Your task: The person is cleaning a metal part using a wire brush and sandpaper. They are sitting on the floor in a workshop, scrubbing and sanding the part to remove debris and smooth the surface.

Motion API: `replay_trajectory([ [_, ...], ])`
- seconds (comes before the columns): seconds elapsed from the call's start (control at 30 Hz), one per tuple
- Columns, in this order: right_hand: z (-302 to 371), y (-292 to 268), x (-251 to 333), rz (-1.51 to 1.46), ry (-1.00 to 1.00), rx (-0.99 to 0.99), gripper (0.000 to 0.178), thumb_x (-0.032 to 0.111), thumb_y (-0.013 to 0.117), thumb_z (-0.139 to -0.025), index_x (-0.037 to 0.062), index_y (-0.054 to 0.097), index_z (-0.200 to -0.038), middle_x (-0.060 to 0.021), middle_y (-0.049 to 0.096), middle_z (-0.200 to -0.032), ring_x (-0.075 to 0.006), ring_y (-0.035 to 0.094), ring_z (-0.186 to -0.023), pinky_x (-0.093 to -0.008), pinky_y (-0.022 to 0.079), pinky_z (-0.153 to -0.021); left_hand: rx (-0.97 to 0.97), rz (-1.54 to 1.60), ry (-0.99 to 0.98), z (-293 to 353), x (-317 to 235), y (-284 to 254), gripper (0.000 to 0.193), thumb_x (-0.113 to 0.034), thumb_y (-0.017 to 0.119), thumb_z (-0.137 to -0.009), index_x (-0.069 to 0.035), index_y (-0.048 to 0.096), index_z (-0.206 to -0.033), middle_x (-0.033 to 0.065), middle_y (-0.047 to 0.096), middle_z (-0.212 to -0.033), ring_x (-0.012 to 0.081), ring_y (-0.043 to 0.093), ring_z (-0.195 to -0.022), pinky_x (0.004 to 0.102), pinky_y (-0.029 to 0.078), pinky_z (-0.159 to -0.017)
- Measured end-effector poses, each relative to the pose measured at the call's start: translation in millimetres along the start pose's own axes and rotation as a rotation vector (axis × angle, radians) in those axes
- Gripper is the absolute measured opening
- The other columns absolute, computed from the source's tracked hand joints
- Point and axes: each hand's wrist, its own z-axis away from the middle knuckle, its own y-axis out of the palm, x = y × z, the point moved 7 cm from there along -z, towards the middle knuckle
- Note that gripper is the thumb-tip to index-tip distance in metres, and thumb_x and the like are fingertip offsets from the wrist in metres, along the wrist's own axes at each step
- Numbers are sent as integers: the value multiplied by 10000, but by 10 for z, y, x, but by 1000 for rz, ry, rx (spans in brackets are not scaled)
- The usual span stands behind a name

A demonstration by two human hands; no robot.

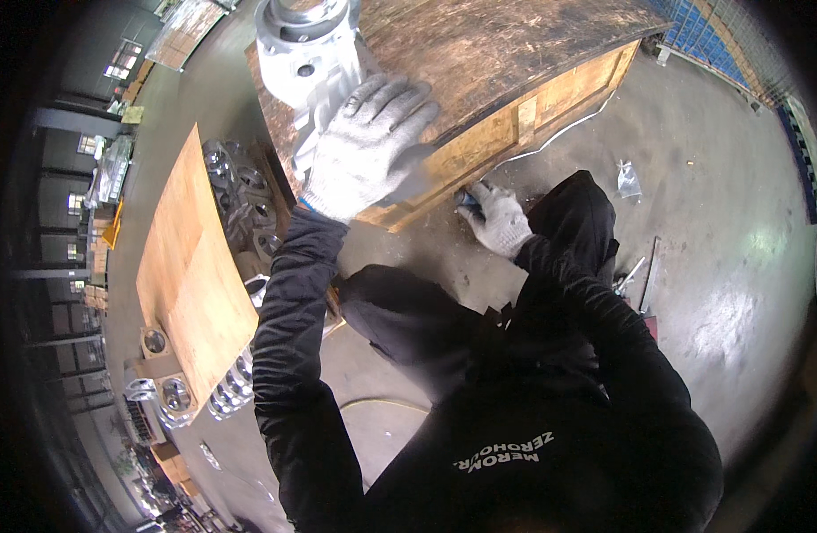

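A silver cast-metal housing (306,67) with a round opening stands on the near left corner of a worn wooden crate (462,53). My left hand (364,142), in a grey-white knit glove, lies against the housing's near side. Its fingers are stretched out and its thumb is hidden. Low beside the crate's base, close to the floor, is my right hand (499,218), in a matching glove. Its fingers are closed around a small dark, bluish thing, mostly hidden and too small to name.
Left of the crate, a plywood sheet (191,284) stands beside several metal castings (248,191). A white cable (550,140) runs along the crate's base. On the floor at right lie a clear plastic bag (628,180) and a long metal rod (650,275). My knees are close to the crate.
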Motion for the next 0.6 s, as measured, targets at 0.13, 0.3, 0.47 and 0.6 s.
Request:
replay_trajectory([
  [0.13, -3, 88, 2, -165, 22, -1, 338, 241, 709, -913, 78, 627, -1198, -238, 699, -1114, -481, 659, -1027, -559, 527, -898, 83, -30, -21, -27, 82, 176, 550, -248, 794, -808, -137, 674, -1333, 88, 614, -1438, 323, 504, -1407, 479, 394, -1191],
  [0.3, -139, -20, -114, -234, 119, -94, 288, 222, 705, -927, 53, 624, -1145, -230, 702, -1020, -468, 674, -984, -537, 541, -851, 74, -101, -158, -464, 32, 453, 398, -321, 734, -901, -153, 691, -1258, 78, 607, -1446, 328, 484, -1428, 494, 394, -1186],
  [0.47, -336, -210, -410, -352, 183, -493, 278, 208, 673, -973, 30, 595, -1172, -232, 686, -982, -436, 679, -922, -461, 540, -800, 39, -137, -205, -957, 142, 854, 342, -386, 710, -936, -130, 728, -1162, 68, 680, -1313, 327, 590, -1295, 476, 454, -1101],
  [0.6, -593, -120, -597, -521, 342, -495, 268, 202, 646, -1006, 40, 586, -1210, -201, 696, -1004, -383, 695, -931, -413, 541, -837, -20, -81, -232, -1118, 178, 949, 356, -411, 704, -938, -110, 744, -1123, 83, 716, -1208, 319, 646, -1170, 457, 476, -1053],
])
